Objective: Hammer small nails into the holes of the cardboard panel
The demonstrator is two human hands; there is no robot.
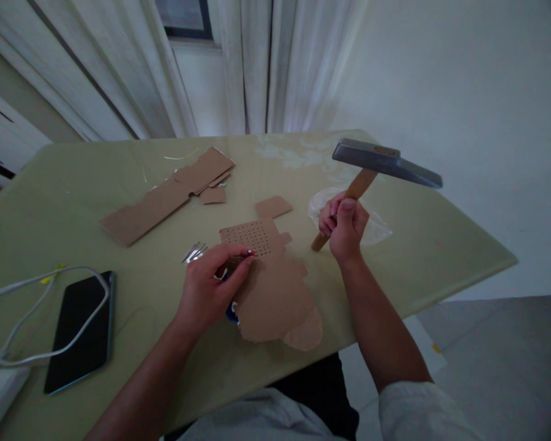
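Observation:
My right hand (pixel 344 228) is closed around the wooden handle of a hammer (pixel 386 160), its steel head raised above the table. At the middle, the thumb and forefinger of my left hand (pixel 215 278) pinch a nail (pixel 250 252); only a tiny shiny bit of it shows at the fingertips. Those fingers rest over a cut piece of brown cardboard (pixel 275 300), beside a grid of small dark holes in its upper part. Several loose nails (pixel 194 252) lie on the table just left of that hand. Something blue (pixel 232 311) shows partly under the cardboard's left edge.
Long cardboard strips (pixel 169 199) and a small cardboard scrap (pixel 273 207) lie farther back on the table (pixel 142 318). A clear plastic bag (pixel 374 226) is behind my right hand. At left, a white cable (pixel 89 324) crosses a dark tablet (pixel 80 327).

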